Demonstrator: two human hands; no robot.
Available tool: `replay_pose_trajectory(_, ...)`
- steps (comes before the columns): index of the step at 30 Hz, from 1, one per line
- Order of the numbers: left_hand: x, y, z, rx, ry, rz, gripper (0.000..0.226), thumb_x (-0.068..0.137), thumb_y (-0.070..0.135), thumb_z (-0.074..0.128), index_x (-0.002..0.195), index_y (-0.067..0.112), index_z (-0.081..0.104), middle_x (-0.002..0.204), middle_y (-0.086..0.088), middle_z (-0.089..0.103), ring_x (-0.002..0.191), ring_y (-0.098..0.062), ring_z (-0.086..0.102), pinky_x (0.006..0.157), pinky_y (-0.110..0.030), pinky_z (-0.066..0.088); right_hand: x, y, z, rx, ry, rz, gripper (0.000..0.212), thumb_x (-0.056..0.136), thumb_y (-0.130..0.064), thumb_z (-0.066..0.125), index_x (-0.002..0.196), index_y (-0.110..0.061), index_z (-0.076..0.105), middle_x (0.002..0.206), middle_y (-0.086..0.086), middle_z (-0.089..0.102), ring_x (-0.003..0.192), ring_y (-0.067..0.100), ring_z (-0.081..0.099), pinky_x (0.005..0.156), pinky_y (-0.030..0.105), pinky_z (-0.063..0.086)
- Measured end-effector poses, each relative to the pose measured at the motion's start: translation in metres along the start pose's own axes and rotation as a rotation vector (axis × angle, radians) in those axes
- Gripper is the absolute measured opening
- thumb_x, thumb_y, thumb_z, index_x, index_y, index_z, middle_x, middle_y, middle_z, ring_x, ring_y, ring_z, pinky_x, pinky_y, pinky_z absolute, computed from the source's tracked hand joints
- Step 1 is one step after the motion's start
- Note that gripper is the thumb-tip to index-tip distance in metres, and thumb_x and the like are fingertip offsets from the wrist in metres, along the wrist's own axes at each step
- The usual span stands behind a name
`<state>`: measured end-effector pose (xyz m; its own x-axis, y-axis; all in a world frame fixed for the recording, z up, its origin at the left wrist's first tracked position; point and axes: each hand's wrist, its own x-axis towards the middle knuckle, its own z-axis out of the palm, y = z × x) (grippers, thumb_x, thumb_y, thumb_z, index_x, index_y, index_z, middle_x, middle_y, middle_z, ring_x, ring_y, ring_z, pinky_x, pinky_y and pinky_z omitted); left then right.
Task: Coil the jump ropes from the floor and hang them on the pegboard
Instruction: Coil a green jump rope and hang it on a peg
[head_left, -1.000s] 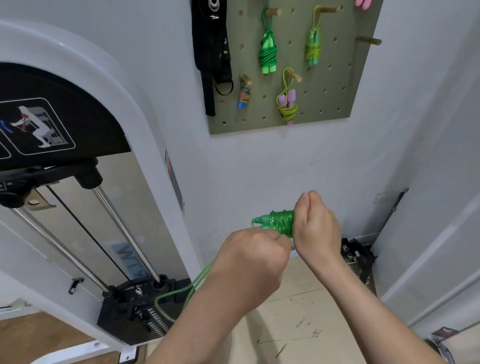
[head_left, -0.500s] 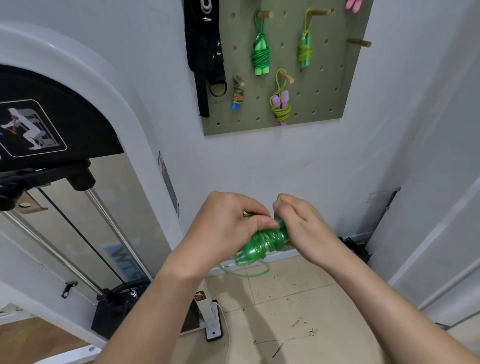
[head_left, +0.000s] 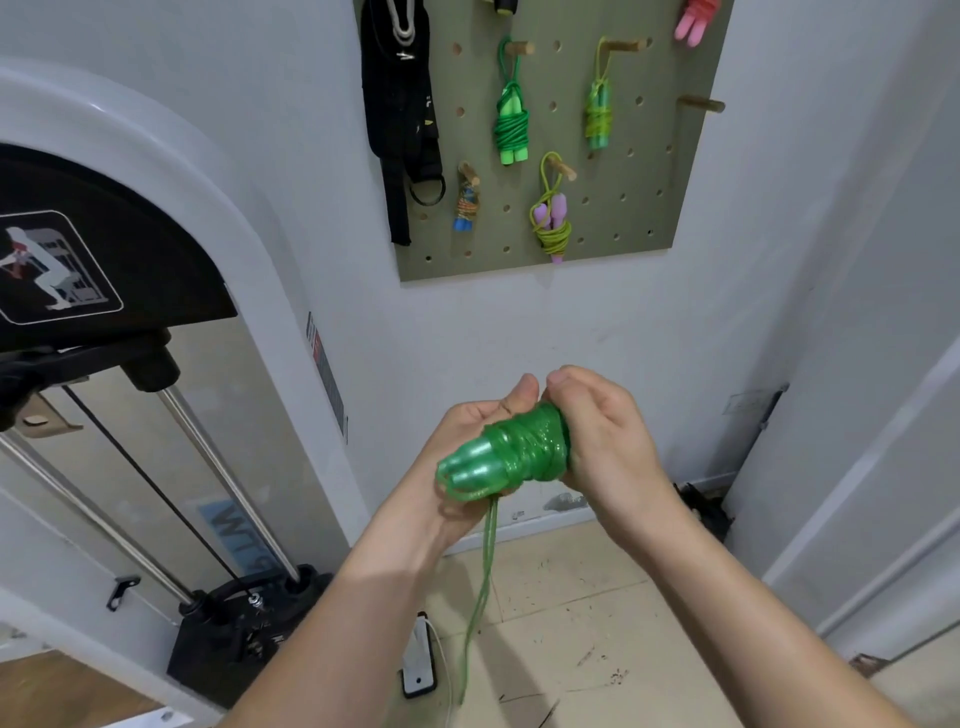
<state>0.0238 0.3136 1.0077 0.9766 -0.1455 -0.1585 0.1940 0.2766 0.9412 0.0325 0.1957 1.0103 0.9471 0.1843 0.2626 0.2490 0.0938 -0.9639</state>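
Closest to me, my left hand (head_left: 454, 434) cradles the glittery green jump rope (head_left: 514, 452) from below, with the thumb pressed over the top of the wraps. My right hand (head_left: 605, 436) is curled round the far, wrapped end of the same bundle. Both hands are grasping it, held in the air in front of the wall and well above the tiled floor (head_left: 597, 623). The two handles poke out side by side towards me, with the cord wound thick around them.

A loose tail (head_left: 485, 561) of that cord hangs from the handle end towards the floor; I cannot tell whether it touches. That is my worry. I judge the coil unfinished, and if I slacken either grip before the tail is wound and tucked, the slick wraps could slide off the tapered handles and spring open. The tail might also snag on the cable machine (head_left: 156, 364) to my left.

No box or bin shows; the only thing carrying goods is the pegboard (head_left: 665, 171) on the wall beyond. Hanging from its pegs are:

- a green rope (head_left: 511, 124) near the top middle
- a yellow-green rope (head_left: 598, 117) to its right
- a purple-handled rope (head_left: 551, 223) toward the bottom edge
- a small blue-handled rope (head_left: 466, 205) by the left edge, beside a black strap (head_left: 400, 114)
- pink handles (head_left: 693, 23) at the top right corner

One peg (head_left: 704, 104) near the right edge is bare. I'd aim for that one, provided I leave a loop to hang the bundle by.
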Motion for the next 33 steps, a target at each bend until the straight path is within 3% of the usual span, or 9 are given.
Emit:
replay_pose_trajectory(4,-0.001,-0.017,0.005,0.014,0.142,0.109,0.036,0.085,0.038,0.061,0.056,0.021,0.048,0.05,0.003,0.035,0.042,-0.009,0.023,0.04,-0.019,0.015,0.004,0.011,0.002,0.092,0.209,0.139,0.029,0.097,-0.013,0.045,0.069,-0.014,0.042,0.05,-0.004,0.036,0.04,0.008,0.032,0.037,0.016,0.028)
replay_pose_trajectory(8,-0.001,-0.033,0.015,0.379,0.39,0.262,0.035,0.088,0.003,0.044,0.058,0.018,0.052,0.052,0.005,0.045,0.053,-0.014,0.037,0.051,-0.024,0.03,0.01,0.031,0.004,0.091,0.434,0.137,0.025,0.094,-0.01,0.045,0.069,-0.015,0.044,0.06,0.003,0.04,0.053,0.015,0.037,0.046,0.024,0.031)
replay_pose_trajectory(11,-0.007,-0.042,0.025,0.693,0.404,0.302,0.028,0.093,0.008,0.04,0.068,0.015,0.05,0.058,0.006,0.051,0.053,-0.014,0.045,0.054,-0.03,0.035,0.018,0.036,0.005,0.05,0.596,0.105,0.025,0.095,-0.01,0.041,0.071,-0.015,0.045,0.063,-0.001,0.043,0.059,0.014,0.039,0.055,0.029,0.035)
replay_pose_trajectory(14,-0.014,-0.048,0.028,1.2,0.309,0.457,0.015,0.098,0.016,0.035,0.091,0.017,0.048,0.081,-0.001,0.06,0.075,-0.024,0.057,0.064,-0.035,0.037,0.023,0.039,0.002,-0.153,0.689,0.014,0.025,0.096,-0.013,0.04,0.071,-0.017,0.044,0.061,-0.007,0.044,0.056,0.007,0.04,0.06,0.034,0.036)
replay_pose_trajectory(17,-0.018,-0.038,0.024,1.539,0.281,0.489,0.005,0.09,0.016,0.05,0.094,0.017,0.053,0.083,-0.001,0.063,0.074,-0.025,0.062,0.058,-0.03,0.029,0.023,0.047,0.001,-0.388,0.666,-0.059,0.024,0.097,-0.021,0.036,0.075,-0.016,0.043,0.058,-0.009,0.045,0.055,0.006,0.044,0.06,0.038,0.035)
replay_pose_trajectory(21,-0.022,-0.032,0.017,1.834,0.202,0.559,0.04,0.039,0.019,0.087,0.051,0.021,0.05,0.042,0.006,0.045,0.031,-0.015,0.043,0.043,-0.02,0.011,0.024,0.058,-0.007,-0.678,0.589,-0.12,0.023,0.096,-0.027,0.028,0.086,-0.013,0.044,0.059,0.002,0.051,0.063,0.037,0.052,0.058,0.042,0.036)
replay_pose_trajectory(24,-0.018,-0.022,0.002,1.78,0.192,0.699,0.03,0.058,0.021,0.082,0.053,0.019,0.053,0.047,0.004,0.048,0.037,-0.019,0.048,0.04,-0.019,0.023,0.021,0.063,-0.011,-0.849,0.457,-0.192,0.021,0.099,-0.026,0.029,0.089,-0.014,0.043,0.058,0.005,0.05,0.06,0.04,0.051,0.056,0.04,0.032)
replay_pose_trajectory(27,-0.013,-0.01,-0.016,1.69,0.214,0.804,0.027,0.082,0.031,0.056,0.059,0.017,0.06,0.051,0.004,0.051,0.043,-0.021,0.05,0.038,-0.022,0.035,0.015,0.059,-0.009,-0.939,0.339,-0.306,0.031,0.091,-0.038,0.015,0.087,-0.016,0.036,0.052,0.005,0.05,0.052,0.038,0.049,0.051,0.038,0.032)
replay_pose_trajectory(33,-0.009,-0.007,-0.033,1.661,0.129,0.875,0.037,0.087,0.043,0.043,0.065,0.024,0.065,0.054,0.008,0.055,0.05,-0.017,0.053,0.044,-0.025,0.044,0.011,0.049,-0.004,-1.107,0.209,-0.397,0.028,0.093,-0.031,0.026,0.082,-0.01,0.041,0.037,0.003,0.043,0.033,0.032,0.04,0.041,0.024,0.018)
